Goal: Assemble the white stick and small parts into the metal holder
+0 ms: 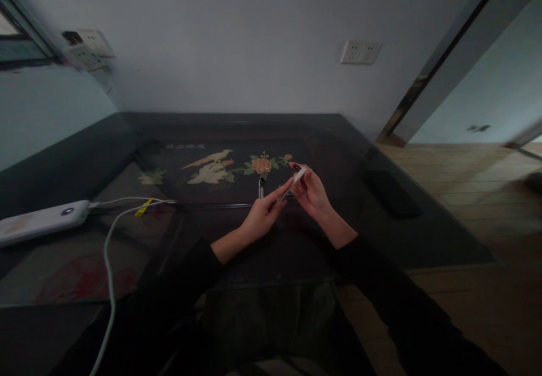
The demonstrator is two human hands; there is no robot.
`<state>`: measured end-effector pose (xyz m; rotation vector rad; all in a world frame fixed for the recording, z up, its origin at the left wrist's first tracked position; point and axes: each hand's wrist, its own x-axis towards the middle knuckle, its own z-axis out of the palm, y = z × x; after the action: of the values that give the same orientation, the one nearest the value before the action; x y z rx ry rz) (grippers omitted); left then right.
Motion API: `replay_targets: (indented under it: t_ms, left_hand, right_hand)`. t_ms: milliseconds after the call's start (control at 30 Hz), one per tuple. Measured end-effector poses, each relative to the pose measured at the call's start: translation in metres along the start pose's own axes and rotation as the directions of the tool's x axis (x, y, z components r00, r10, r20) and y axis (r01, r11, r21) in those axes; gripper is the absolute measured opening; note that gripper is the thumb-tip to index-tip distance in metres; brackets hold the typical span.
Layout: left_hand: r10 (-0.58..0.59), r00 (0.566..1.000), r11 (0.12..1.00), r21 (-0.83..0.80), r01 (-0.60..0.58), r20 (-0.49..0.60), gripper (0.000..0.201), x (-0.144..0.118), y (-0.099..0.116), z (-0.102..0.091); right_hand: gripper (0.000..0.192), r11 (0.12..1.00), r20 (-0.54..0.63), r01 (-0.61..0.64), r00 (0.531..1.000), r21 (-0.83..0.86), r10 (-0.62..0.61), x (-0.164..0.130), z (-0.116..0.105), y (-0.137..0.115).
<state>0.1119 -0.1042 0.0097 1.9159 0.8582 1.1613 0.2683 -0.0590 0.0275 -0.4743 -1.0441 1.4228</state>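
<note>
Indoors, dim light. A dark glass-topped table (237, 252) fills most of the view, set into a corner against a pale grey wall (237, 43). Under the glass lies a dark panel with an inlaid bird (210, 160) and a pink flower (261, 165).

Both hands meet over the middle of the table, near the flower. The left hand (262, 213) and the right hand (312, 192) share a slim white stick-like object (292, 185); the fingers of both are closed on it, the left at its lower end, the right at its upper end. It sits tilted, raised above the glass. What it is, cannot tell. A small dark-and-silver item (261, 187) stands on the table just beside the left fingertips.

At the far left a white power bank (42, 221) lies flat, with a white cable (110, 252) running from it toward the near edge; a yellow tag (143, 207) is on the cable. A dark flat object (393, 193) rests near the right edge.

Wall sockets (360, 52) above the table, more sockets (87, 48) on the left. Wooden floor (478, 195) to the right.
</note>
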Motion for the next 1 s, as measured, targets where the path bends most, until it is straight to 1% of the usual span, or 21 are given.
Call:
replay_targets:
  t_ms: [67,200,300,367,533,700,833,1000]
  left_hand:
    - [0.003,1.0,1.0,-0.014,-0.003,0.019,0.055,-0.0009,0.0025,0.0012]
    - [0.018,1.0,0.999,-0.03,-0.018,0.02,0.054,-0.0001,0.0044,0.0012]
    - [-0.001,1.0,1.0,-0.015,0.001,-0.009,0.054,0.002,0.0028,0.0002]
    - [-0.016,0.999,1.0,0.004,0.016,-0.035,0.054,0.0031,0.0014,-0.0003]
    - [-0.055,0.996,0.996,0.059,0.059,-0.071,0.055,0.0043,-0.0002,-0.002]
    - [-0.077,0.99,0.994,0.068,0.086,-0.115,0.055,0.005,-0.0034,-0.0057]
    - [-0.08,0.989,0.994,0.068,0.089,-0.121,0.056,0.0043,-0.0048,-0.0051]
    - [-0.065,0.995,0.993,0.096,0.073,-0.079,0.055,0.0013,-0.0017,-0.0015]
  right_hand:
    - [0.052,1.0,-0.003,-0.003,1.0,0.016,0.003,0.0,-0.0005,-0.0007]
    - [0.054,1.0,-0.002,-0.001,1.0,0.0,0.001,0.0,-0.001,-0.0017]
    - [0.056,1.0,-0.016,-0.011,1.0,-0.026,0.01,0.0002,-0.0007,-0.0006]
    - [0.056,0.999,-0.006,-0.004,1.0,-0.038,0.004,0.0003,0.0,0.0002]
    - [0.05,1.0,0.036,0.013,0.999,-0.007,-0.013,-0.0006,0.0023,-0.0008]
    - [0.041,1.0,0.062,0.017,0.998,-0.004,-0.017,-0.0013,0.0027,-0.0019]
    - [0.044,0.999,0.035,0.005,0.999,-0.04,-0.004,-0.0009,0.0027,-0.0018]
    - [0.048,0.999,0.034,0.026,0.999,-0.031,-0.025,-0.0004,0.002,-0.0004]
